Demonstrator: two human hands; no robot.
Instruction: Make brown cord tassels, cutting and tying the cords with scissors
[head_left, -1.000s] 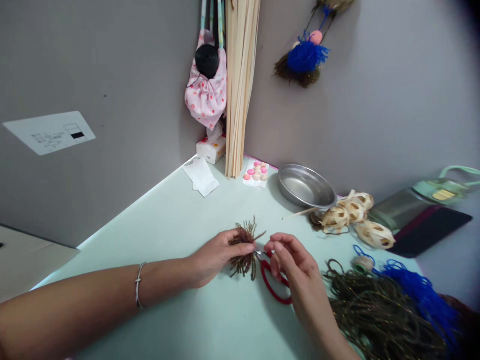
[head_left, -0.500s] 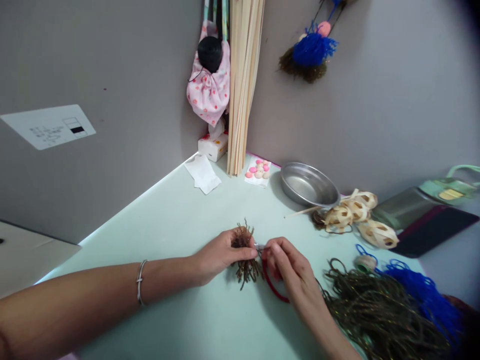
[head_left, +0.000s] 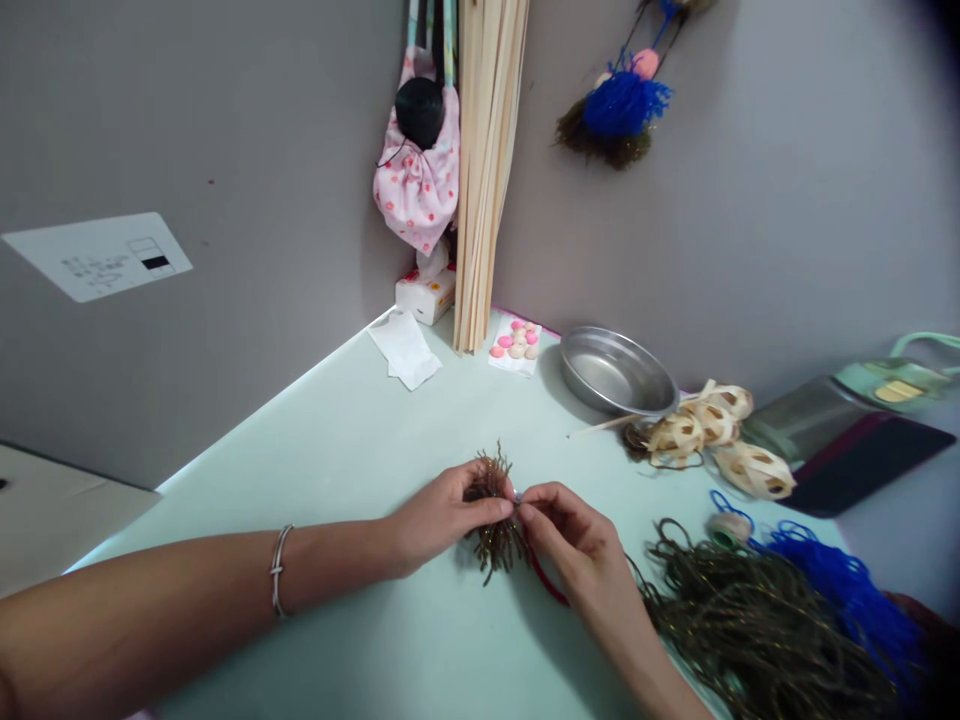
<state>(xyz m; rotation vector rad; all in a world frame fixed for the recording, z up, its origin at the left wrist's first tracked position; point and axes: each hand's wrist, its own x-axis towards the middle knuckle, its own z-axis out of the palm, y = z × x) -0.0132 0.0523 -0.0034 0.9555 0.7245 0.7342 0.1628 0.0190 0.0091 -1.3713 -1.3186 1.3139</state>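
My left hand (head_left: 439, 518) pinches a small brown yarn tassel (head_left: 493, 520) that rests on the pale green table (head_left: 360, 450). My right hand (head_left: 574, 545) is closed in a pinch against the tassel's right side, fingertips meeting those of the left hand. Red-handled scissors (head_left: 544, 583) lie under the right hand, mostly hidden; whether the hand grips them I cannot make out. A silver bracelet (head_left: 278, 570) sits on my left wrist.
A heap of brown yarn (head_left: 750, 620) and blue yarn (head_left: 847, 590) lies at the right. Woven straw balls (head_left: 712, 435), a metal bowl (head_left: 615, 370), beads on paper (head_left: 515, 343), a bundle of wooden strips (head_left: 484, 170), a tissue (head_left: 405, 350) and a phone (head_left: 855, 455) stand further back.
My right hand has slid left over the scissors until its fingertips meet the tassel. The tassel has been pressed tighter between both hands.
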